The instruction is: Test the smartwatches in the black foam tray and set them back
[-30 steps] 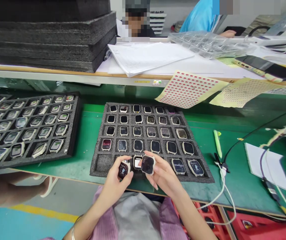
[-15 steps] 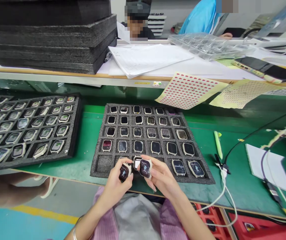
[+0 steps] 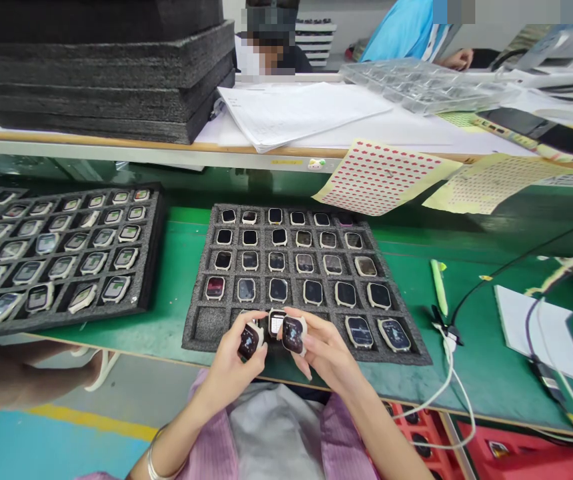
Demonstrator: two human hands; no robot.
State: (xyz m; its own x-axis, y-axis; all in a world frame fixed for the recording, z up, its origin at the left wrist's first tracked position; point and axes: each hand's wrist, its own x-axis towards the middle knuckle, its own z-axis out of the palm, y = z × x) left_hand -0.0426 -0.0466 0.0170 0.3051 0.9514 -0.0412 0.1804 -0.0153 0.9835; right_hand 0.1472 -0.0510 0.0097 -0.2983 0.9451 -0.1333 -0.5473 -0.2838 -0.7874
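My left hand (image 3: 231,363) is closed around a small watch body with a dark screen (image 3: 248,340), held over the front edge of the grey foam tray (image 3: 201,293). My right hand (image 3: 323,350) pinches a second watch body (image 3: 293,334), its dark screen facing me. Both hands sit close together at the tray's front row. Between them a watch with a lit white screen (image 3: 276,322) rests in its pocket. The tray holds several rows of watch bodies. The front-left pocket (image 3: 209,325) has nothing in it.
A second foam tray (image 3: 152,267) full of watches lies at the left. Stacked black foam sheets (image 3: 101,67), papers (image 3: 296,110) and red-dot sticker sheets (image 3: 381,177) sit on the raised shelf. A green pen (image 3: 437,285), cables (image 3: 446,373) and a white paper (image 3: 541,330) lie at the right. Two other people sit beyond the shelf.
My right hand has turned its watch and drawn it lower and closer to the left hand's watch. The left hand has barely moved.
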